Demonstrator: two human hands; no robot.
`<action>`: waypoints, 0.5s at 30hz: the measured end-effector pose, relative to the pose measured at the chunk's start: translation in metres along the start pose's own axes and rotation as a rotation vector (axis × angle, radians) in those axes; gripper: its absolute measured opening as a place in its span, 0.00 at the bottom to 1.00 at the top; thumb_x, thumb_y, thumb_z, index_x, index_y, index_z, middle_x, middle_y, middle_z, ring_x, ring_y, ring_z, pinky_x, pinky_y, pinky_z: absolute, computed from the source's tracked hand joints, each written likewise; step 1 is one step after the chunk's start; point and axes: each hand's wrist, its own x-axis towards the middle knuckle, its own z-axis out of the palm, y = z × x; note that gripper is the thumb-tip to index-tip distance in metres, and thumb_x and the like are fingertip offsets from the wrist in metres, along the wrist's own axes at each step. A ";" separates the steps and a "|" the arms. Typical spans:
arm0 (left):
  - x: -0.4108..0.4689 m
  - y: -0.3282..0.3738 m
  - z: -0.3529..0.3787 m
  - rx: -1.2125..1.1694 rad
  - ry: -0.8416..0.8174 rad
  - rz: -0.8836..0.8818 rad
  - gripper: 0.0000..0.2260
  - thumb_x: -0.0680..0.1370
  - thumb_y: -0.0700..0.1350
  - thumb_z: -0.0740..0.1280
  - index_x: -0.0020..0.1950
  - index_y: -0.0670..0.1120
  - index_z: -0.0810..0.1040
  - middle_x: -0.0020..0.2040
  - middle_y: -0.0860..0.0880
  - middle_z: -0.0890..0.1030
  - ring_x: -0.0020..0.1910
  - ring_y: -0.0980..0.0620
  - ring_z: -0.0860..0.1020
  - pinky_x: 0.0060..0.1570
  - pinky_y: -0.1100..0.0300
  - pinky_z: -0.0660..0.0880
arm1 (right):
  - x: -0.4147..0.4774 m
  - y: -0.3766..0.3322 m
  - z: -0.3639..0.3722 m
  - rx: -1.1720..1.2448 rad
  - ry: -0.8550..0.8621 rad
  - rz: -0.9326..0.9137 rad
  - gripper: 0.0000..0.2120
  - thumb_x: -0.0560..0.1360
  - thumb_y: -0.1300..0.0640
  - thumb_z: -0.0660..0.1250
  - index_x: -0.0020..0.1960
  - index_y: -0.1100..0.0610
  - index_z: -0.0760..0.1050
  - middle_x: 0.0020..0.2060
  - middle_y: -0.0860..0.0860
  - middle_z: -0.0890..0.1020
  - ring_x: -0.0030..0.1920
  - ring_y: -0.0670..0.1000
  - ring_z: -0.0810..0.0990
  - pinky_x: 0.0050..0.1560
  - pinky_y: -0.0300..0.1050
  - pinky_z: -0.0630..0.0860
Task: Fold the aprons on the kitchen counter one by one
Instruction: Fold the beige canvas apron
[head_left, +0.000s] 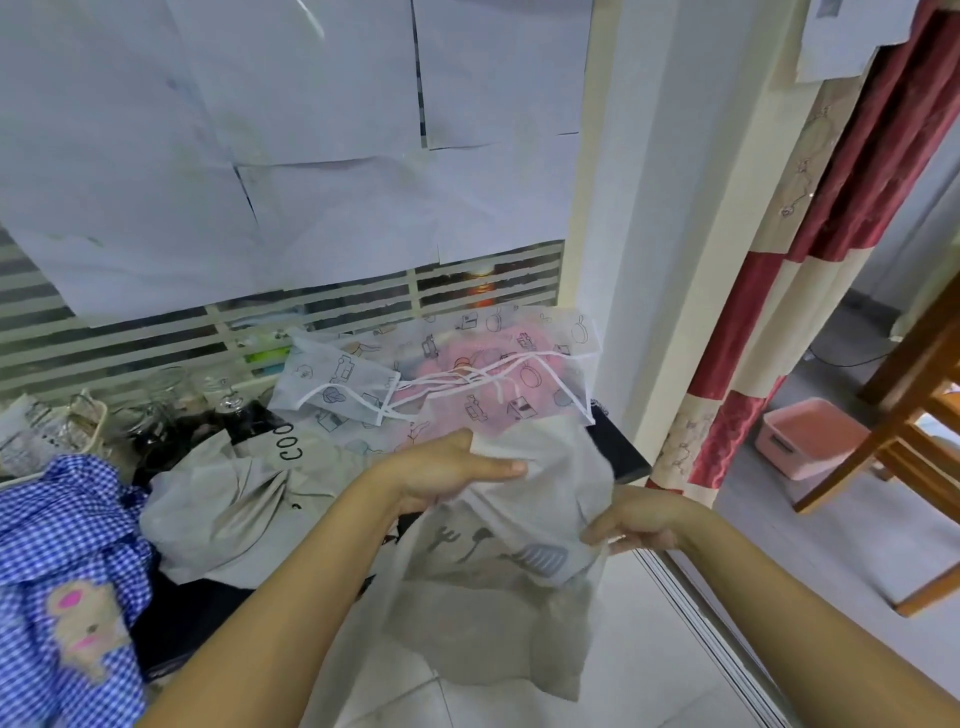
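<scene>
Bench (626, 460) carries heaped aprons: blue gingham apron (62, 530), grey apron (223, 499), sheer printed apron (467, 379). White utensil-print apron (498, 597) hangs off the bench's near edge. Left hand (457, 470) fingers pinch its top fold; right hand (636, 525) fingers curl round its right edge.

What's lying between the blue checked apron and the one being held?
In the head view, a crumpled grey apron with black lettering lies between the blue checked apron and the held sheer white apron.

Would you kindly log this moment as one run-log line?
left hand: grips white apron | right hand: grips it | apron: hanging, unfolded | counter: more aprons
</scene>
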 end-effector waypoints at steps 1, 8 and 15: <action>0.000 -0.001 0.000 0.050 -0.002 -0.021 0.18 0.71 0.57 0.71 0.59 0.53 0.79 0.57 0.57 0.82 0.59 0.58 0.78 0.62 0.60 0.72 | -0.002 0.000 0.001 0.055 -0.085 -0.024 0.21 0.66 0.59 0.77 0.58 0.54 0.77 0.49 0.47 0.84 0.50 0.48 0.81 0.51 0.47 0.77; -0.010 -0.002 -0.011 0.083 0.032 -0.068 0.13 0.79 0.52 0.62 0.62 0.51 0.77 0.61 0.53 0.80 0.62 0.56 0.77 0.60 0.63 0.74 | -0.009 -0.011 -0.005 0.590 -0.102 -0.380 0.34 0.57 0.49 0.83 0.59 0.58 0.80 0.60 0.59 0.80 0.60 0.56 0.79 0.59 0.54 0.76; -0.029 -0.013 -0.016 -0.056 0.090 0.125 0.22 0.77 0.28 0.61 0.63 0.50 0.75 0.56 0.51 0.83 0.56 0.52 0.81 0.51 0.61 0.78 | -0.041 -0.012 0.001 0.512 -0.380 -0.739 0.16 0.78 0.71 0.54 0.63 0.68 0.74 0.62 0.64 0.77 0.65 0.59 0.74 0.69 0.53 0.65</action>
